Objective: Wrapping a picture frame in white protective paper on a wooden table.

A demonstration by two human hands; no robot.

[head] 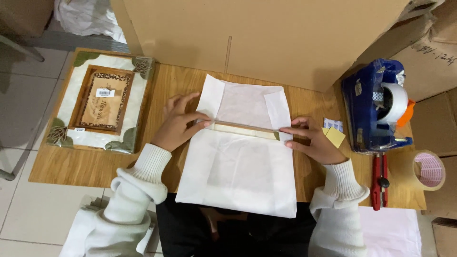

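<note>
- white wrapping paper [238,166]: thin, matt, kinda see-through, soft creases
- table [85,166]: wood grain, smooth, low sheen
- picture frame [102,102]: glossy, looks shrink-wrapped, brown wood-look centre
- tape dispenser [369,112]: shiny blue plastic
- tape roll [428,170]: slick tan film
- cardboard box [266,38]: plain matt cardboard
- sleeves [138,190]: ribbed white knit

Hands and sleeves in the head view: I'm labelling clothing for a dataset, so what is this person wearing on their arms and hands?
Both hands are bare: no gloves or rings visible on the left hand or the right hand. Each arm is covered by a thick white knitted sleeve, the left sleeve and the right sleeve ending in ribbed cuffs turned back at the wrist.
</note>
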